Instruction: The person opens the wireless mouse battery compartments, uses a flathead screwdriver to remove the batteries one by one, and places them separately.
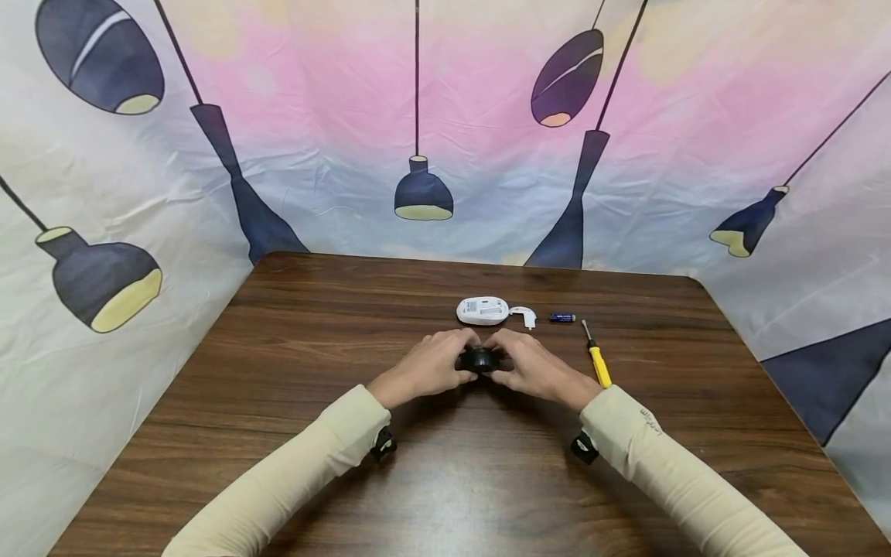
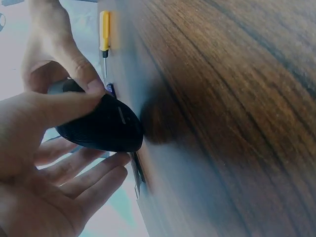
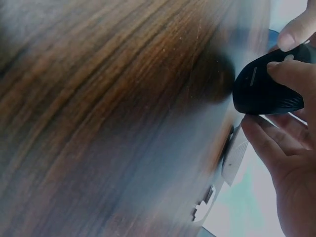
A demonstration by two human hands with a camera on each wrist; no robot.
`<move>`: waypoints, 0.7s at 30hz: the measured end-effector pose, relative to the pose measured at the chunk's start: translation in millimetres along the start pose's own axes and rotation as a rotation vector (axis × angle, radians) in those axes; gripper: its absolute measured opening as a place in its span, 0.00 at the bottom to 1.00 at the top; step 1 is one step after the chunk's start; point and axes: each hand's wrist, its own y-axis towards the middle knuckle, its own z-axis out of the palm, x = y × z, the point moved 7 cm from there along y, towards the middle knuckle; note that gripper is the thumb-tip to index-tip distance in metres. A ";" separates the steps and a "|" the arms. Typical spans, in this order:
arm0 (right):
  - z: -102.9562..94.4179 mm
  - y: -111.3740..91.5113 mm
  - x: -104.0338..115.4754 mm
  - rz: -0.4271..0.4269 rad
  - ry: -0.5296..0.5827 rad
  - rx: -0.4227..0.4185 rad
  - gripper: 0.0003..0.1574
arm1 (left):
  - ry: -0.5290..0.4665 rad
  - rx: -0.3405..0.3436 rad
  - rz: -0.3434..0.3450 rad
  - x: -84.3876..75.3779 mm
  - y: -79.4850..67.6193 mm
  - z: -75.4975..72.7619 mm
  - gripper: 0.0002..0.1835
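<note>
Both hands hold a black computer mouse (image 1: pixel 480 359) on edge, its narrow end close to the wooden tabletop. My left hand (image 1: pixel 435 363) grips it from the left side, and in the left wrist view its thumb presses the dark shell (image 2: pixel 106 126). From the right, my right hand (image 1: pixel 532 363) pinches the same mouse (image 3: pixel 266 89) between thumb and fingers. Beyond the hands a white mouse (image 1: pixel 483 310) lies upside down with its battery bay uncovered. Its white cover (image 1: pixel 525 316) rests right beside it.
A blue battery (image 1: pixel 562 318) lies to the right of the white cover. Further right is a screwdriver with a yellow handle (image 1: pixel 597 365), close to the right forearm. Patterned cloth (image 1: pixel 348 193) hangs behind the table (image 1: pixel 334 309).
</note>
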 end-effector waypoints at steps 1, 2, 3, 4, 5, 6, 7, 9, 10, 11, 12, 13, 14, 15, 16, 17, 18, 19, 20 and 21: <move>-0.1 0.1 0.2 -0.009 -0.005 -0.011 0.23 | -0.011 -0.017 0.003 0.7 0.0 -1.4 0.21; -0.4 0.2 0.7 -0.020 -0.014 -0.024 0.24 | -0.022 -0.033 0.009 1.4 -0.1 -2.5 0.21; -1.0 0.1 1.5 -0.033 -0.021 -0.041 0.24 | -0.037 -0.048 0.015 2.2 -0.3 -3.7 0.20; -1.1 0.2 1.7 -0.043 -0.028 -0.056 0.25 | -0.051 -0.061 0.020 3.1 -0.6 -4.6 0.20; -1.3 0.4 2.1 -0.053 -0.034 -0.069 0.26 | -0.068 -0.067 0.020 4.1 -1.0 -5.2 0.20; -1.4 0.5 2.2 -0.057 -0.033 -0.078 0.27 | -0.086 -0.073 0.022 4.8 -1.6 -5.6 0.20; -1.4 0.7 2.1 -0.061 -0.034 -0.087 0.28 | -0.103 -0.079 0.023 5.5 -2.2 -5.9 0.19; -2.0 1.0 2.0 -0.068 -0.023 -0.102 0.28 | -0.131 -0.085 0.018 7.4 -2.6 -5.9 0.19; -2.0 1.5 1.5 -0.071 -0.017 -0.109 0.27 | -0.143 -0.090 0.015 8.6 -2.3 -5.7 0.18; -2.4 1.7 1.5 -0.077 -0.009 -0.118 0.27 | -0.157 -0.093 0.010 9.6 -2.0 -5.7 0.18; -3.0 2.0 1.4 -0.082 -0.002 -0.127 0.26 | -0.169 -0.097 0.005 10.5 -1.4 -5.9 0.17; -3.5 2.0 1.3 -0.087 0.002 -0.136 0.25 | -0.181 -0.100 0.000 11.5 -0.8 -6.0 0.17; -4.1 2.1 1.2 -0.091 0.008 -0.145 0.24 | -0.191 -0.102 -0.006 12.4 0.0 -6.2 0.17; -4.5 2.2 1.1 -0.095 0.009 -0.154 0.23 | -0.200 -0.103 -0.012 13.3 0.6 -6.5 0.16; -4.9 2.4 0.9 -0.097 0.011 -0.163 0.22 | -0.210 -0.105 -0.017 14.0 1.0 -6.9 0.16; -5.4 2.4 0.7 -0.097 0.010 -0.171 0.22 | -0.218 -0.103 -0.024 14.7 1.3 -7.2 0.16; -6.1 2.4 0.8 -0.098 0.005 -0.181 0.22 | -0.222 -0.103 -0.028 15.3 1.7 -7.6 0.16; -6.6 2.5 0.8 -0.099 0.006 -0.188 0.22 | -0.228 -0.101 -0.033 16.0 1.9 -7.8 0.16; -7.1 2.8 1.0 -0.100 0.005 -0.194 0.23 | -0.234 -0.101 -0.039 16.8 2.1 -8.0 0.16; -7.6 3.2 1.2 -0.101 0.001 -0.199 0.24 | -0.241 -0.099 -0.045 17.6 2.3 -8.1 0.17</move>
